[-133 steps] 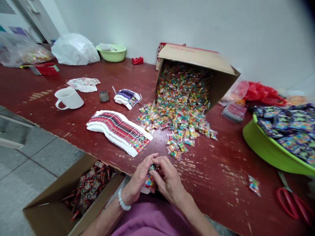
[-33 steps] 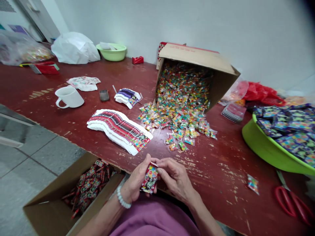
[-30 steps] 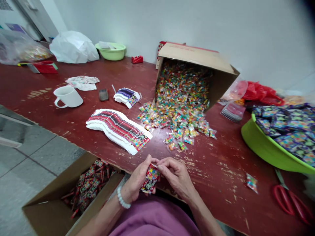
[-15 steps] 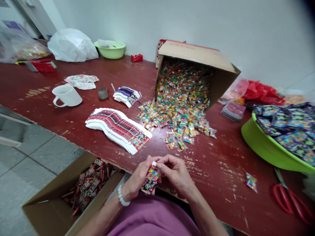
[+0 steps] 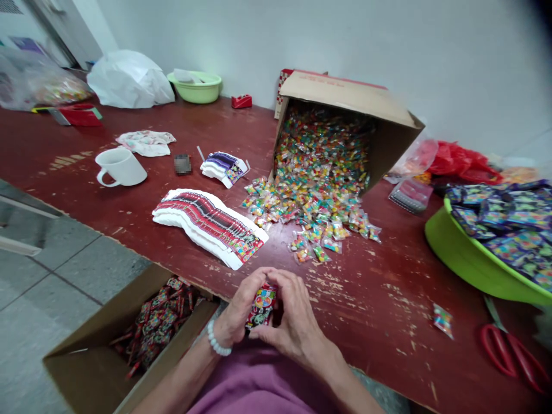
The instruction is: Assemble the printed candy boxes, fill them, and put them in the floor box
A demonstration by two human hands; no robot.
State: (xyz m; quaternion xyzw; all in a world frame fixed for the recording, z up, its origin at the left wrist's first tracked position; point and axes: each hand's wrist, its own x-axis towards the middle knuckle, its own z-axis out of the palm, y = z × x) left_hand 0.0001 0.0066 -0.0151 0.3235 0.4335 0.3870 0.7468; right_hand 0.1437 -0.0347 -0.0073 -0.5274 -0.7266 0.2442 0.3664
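A small glossy red printed packet sits at the near edge of the scuffed dark-red table, pinched between both hands: the left hand grips its left side, and the right hand curls over its top and right side. Just beyond lies one fanned stack of flat red-and-white bags. To the far right, one tipped cardboard box spills crinkly clear candy sachets, too many to count. A second open carton at the near left holds filled red packets.
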